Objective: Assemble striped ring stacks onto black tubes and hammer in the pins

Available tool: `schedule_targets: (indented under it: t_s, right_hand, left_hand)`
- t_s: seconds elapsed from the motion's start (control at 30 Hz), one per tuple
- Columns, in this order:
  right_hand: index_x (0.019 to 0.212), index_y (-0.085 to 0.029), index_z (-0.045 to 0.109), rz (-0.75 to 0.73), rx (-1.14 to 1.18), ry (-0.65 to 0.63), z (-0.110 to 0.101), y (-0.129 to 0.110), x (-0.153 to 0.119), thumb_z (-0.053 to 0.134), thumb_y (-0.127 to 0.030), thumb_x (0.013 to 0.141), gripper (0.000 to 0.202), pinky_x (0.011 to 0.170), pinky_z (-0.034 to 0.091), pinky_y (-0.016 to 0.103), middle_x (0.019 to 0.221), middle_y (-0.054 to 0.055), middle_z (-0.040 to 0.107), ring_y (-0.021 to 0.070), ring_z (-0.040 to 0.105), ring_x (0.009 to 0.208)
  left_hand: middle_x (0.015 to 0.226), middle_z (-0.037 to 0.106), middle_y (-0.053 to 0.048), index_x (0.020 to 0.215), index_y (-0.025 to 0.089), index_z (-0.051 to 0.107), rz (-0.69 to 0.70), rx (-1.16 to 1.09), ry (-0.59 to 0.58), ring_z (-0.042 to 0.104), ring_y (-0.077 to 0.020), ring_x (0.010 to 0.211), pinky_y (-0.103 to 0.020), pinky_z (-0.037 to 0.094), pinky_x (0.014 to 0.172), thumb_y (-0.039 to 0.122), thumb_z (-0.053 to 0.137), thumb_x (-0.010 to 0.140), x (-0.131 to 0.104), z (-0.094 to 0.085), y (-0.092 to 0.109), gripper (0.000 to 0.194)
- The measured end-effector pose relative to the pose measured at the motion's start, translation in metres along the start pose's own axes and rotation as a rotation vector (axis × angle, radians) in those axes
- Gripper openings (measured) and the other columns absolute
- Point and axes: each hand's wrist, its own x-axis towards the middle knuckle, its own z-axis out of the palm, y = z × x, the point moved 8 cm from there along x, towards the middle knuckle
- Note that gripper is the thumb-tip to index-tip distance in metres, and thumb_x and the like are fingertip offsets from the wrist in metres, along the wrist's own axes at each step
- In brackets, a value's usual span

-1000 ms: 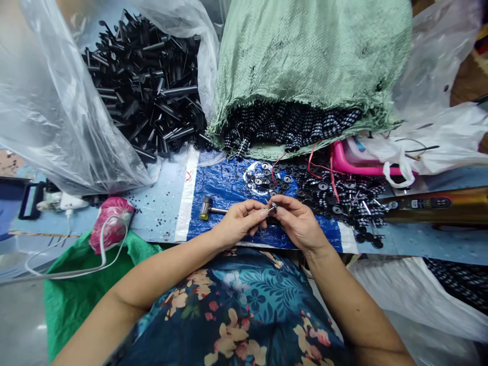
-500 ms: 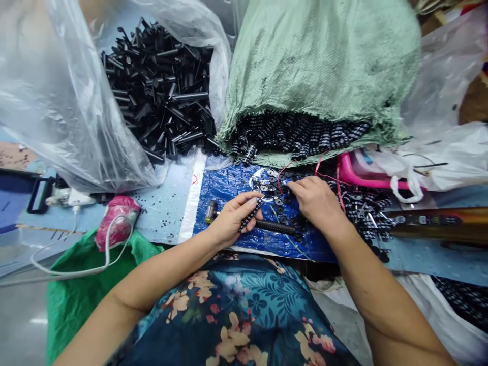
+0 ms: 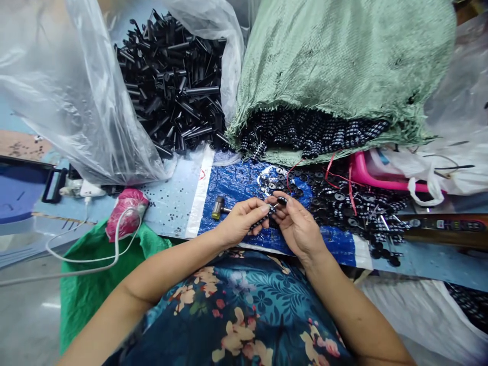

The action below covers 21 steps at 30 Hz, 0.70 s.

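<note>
Right of hammer, left hand pinched patterned rod, long axis slanting toward right hand. Right hand pinched dark disc just beyond rod's tip.

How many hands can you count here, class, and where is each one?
2: the left hand grips a black-and-white rod; the right hand, beside it, holds a small black disc.

Rod blk w/ wht checks, prob.; sack pale grn
</note>
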Motion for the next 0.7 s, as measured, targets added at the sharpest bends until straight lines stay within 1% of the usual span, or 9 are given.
schedule_targets:
  t_s: [0.1, 0.23, 0.3, 0.37, 0.43, 0.53, 0.57, 0.63, 0.7]
  right_hand:
    - [0.112, -0.030, 0.071, 0.018, 0.011, -0.024, 0.006, 0.005, -0.003, 0.065, -0.053, 0.089, 0.033, 0.092, 0.059, 0.039, 0.109, 0.004, 0.077, 0.0213, 0.072, 0.104]
    - [0.112, -0.029, 0.070, -0.030, -0.047, -0.029, 0.007, 0.008, -0.002, 0.064, -0.051, 0.090, 0.031, 0.091, 0.060, 0.042, 0.110, 0.005, 0.077, 0.0229, 0.071, 0.106]
    - [0.113, -0.028, 0.070, -0.051, -0.111, -0.044, 0.007, 0.009, -0.001, 0.062, -0.050, 0.092, 0.032, 0.092, 0.060, 0.043, 0.114, 0.006, 0.076, 0.0234, 0.071, 0.107]
    - [0.120, -0.027, 0.068, -0.104, -0.253, -0.060, 0.007, 0.007, -0.003, 0.059, -0.052, 0.094, 0.037, 0.094, 0.060, 0.045, 0.126, 0.008, 0.072, 0.0249, 0.070, 0.111]
    - [0.135, -0.027, 0.061, -0.268, -0.504, -0.049, 0.007, -0.006, -0.007, 0.065, -0.054, 0.090, 0.053, 0.101, 0.057, 0.047, 0.146, 0.012, 0.059, 0.0292, 0.062, 0.128]
    - [0.155, -0.025, 0.038, -0.640, -0.969, -0.095, 0.024, -0.026, -0.020, 0.081, -0.050, 0.077, 0.093, 0.116, 0.044, 0.055, 0.161, 0.015, 0.039, 0.0349, 0.040, 0.148]
    - [0.158, -0.025, 0.031, -0.739, -1.083, -0.125, 0.030, -0.029, -0.024, 0.083, -0.047, 0.076, 0.100, 0.118, 0.042, 0.056, 0.161, 0.016, 0.038, 0.0351, 0.038, 0.149]
    - [0.161, -0.024, 0.022, -0.861, -1.214, -0.163, 0.035, -0.031, -0.029, 0.080, -0.043, 0.080, 0.102, 0.118, 0.043, 0.056, 0.157, 0.018, 0.043, 0.0345, 0.043, 0.146]
    - [0.163, -0.022, 0.017, -0.924, -1.258, -0.151, 0.033, -0.034, -0.031, 0.080, -0.041, 0.080, 0.105, 0.115, 0.047, 0.055, 0.155, 0.019, 0.045, 0.0350, 0.046, 0.143]
  left_hand:
    - [0.066, 0.062, 0.003, 0.087, 0.016, 0.055, 0.027, 0.028, 0.018, 0.048, -0.0042, 0.046, -0.018, 0.029, 0.045, 0.051, 0.070, 0.084, -0.001, -0.003, -0.002, 0.039]
    - [0.066, 0.061, 0.003, 0.086, 0.016, 0.054, 0.029, 0.027, 0.029, 0.046, -0.0038, 0.046, -0.018, 0.029, 0.046, 0.051, 0.070, 0.084, -0.002, -0.004, -0.003, 0.039]
    - [0.066, 0.060, 0.004, 0.086, 0.016, 0.054, 0.026, 0.009, 0.040, 0.044, -0.0036, 0.046, -0.019, 0.028, 0.046, 0.052, 0.070, 0.084, -0.002, -0.004, -0.004, 0.039]
    - [0.066, 0.058, 0.004, 0.087, 0.017, 0.053, 0.027, -0.021, 0.052, 0.043, -0.0036, 0.047, -0.019, 0.026, 0.046, 0.053, 0.070, 0.084, -0.002, -0.004, -0.005, 0.040]
    - [0.068, 0.057, 0.004, 0.090, 0.017, 0.053, 0.034, -0.065, 0.069, 0.042, -0.0040, 0.049, -0.019, 0.027, 0.048, 0.055, 0.070, 0.084, -0.001, -0.004, -0.006, 0.041]
    - [0.073, 0.058, 0.004, 0.100, 0.018, 0.053, 0.049, -0.123, 0.081, 0.047, -0.0059, 0.056, -0.020, 0.035, 0.055, 0.054, 0.071, 0.084, 0.000, -0.003, -0.008, 0.043]
    - [0.074, 0.058, 0.004, 0.104, 0.018, 0.053, 0.050, -0.127, 0.072, 0.049, -0.0069, 0.058, -0.021, 0.038, 0.058, 0.054, 0.070, 0.084, 0.000, -0.002, -0.007, 0.044]
    - [0.077, 0.060, 0.002, 0.108, 0.018, 0.054, 0.060, -0.068, 0.047, 0.054, -0.0095, 0.064, -0.024, 0.043, 0.065, 0.054, 0.067, 0.086, 0.003, -0.002, -0.002, 0.044]
    - [0.081, 0.062, -0.001, 0.107, 0.017, 0.057, 0.128, 0.133, 0.059, 0.057, -0.0126, 0.072, -0.027, 0.046, 0.071, 0.051, 0.060, 0.092, 0.010, -0.007, 0.017, 0.037]
